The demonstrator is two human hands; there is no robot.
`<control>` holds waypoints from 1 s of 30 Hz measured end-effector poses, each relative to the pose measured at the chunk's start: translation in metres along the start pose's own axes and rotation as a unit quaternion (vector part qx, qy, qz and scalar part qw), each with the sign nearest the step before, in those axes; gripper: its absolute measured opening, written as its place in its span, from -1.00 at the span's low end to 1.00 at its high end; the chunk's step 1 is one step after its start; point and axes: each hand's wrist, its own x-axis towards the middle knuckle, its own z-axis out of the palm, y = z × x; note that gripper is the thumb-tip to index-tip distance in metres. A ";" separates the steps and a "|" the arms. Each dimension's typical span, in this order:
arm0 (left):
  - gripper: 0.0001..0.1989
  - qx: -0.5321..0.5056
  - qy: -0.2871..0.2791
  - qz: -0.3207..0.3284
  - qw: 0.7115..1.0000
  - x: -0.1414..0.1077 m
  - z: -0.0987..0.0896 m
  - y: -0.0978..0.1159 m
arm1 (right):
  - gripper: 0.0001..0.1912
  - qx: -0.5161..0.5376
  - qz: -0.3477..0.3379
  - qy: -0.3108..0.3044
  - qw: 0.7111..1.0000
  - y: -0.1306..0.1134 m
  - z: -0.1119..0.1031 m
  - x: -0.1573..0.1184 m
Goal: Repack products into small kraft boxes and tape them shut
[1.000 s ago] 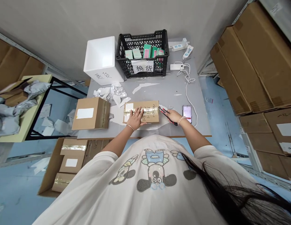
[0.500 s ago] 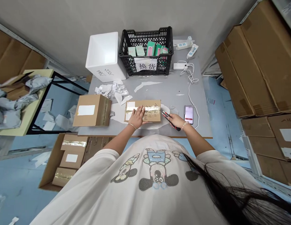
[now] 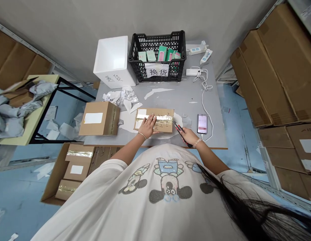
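Observation:
A small taped cardboard box [image 3: 163, 112] lies on the grey table [image 3: 168, 97] in front of me, with handwriting on its top. My left hand [image 3: 147, 126] rests on the box's left half, its fingers spread over the tape. In my right hand [image 3: 189, 136] is a red and black utility knife [image 3: 180, 129], its tip at the box's right end. To the left stands a larger cardboard box [image 3: 95, 112] with a white label. A phone [image 3: 202, 124] with its screen lit lies right of my right hand.
At the back are a white foam box [image 3: 112, 57] and a black crate [image 3: 157, 75] holding small cartons. Power strips [image 3: 194, 71] and a white cable lie at the right. Torn wrapping [image 3: 129, 95] lies behind the boxes. Large cartons [image 3: 278, 67] stand at far right.
The small box has shifted slightly right and is tilted a little, my left hand moving with it. The knife in my right hand points more steeply away from me.

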 end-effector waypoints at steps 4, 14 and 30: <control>-0.15 0.002 -0.002 0.000 1.000 0.000 -0.002 0.001 | -0.82 0.043 0.022 0.005 0.999 0.006 0.014 -0.005; -0.12 -0.004 0.019 0.013 1.000 -0.001 0.002 -0.002 | -0.82 0.070 0.003 -0.022 0.997 0.019 0.019 -0.020; 0.00 -0.066 -0.038 0.012 0.997 0.066 -0.058 -0.044 | -0.80 0.464 0.139 0.140 0.863 0.030 0.051 0.005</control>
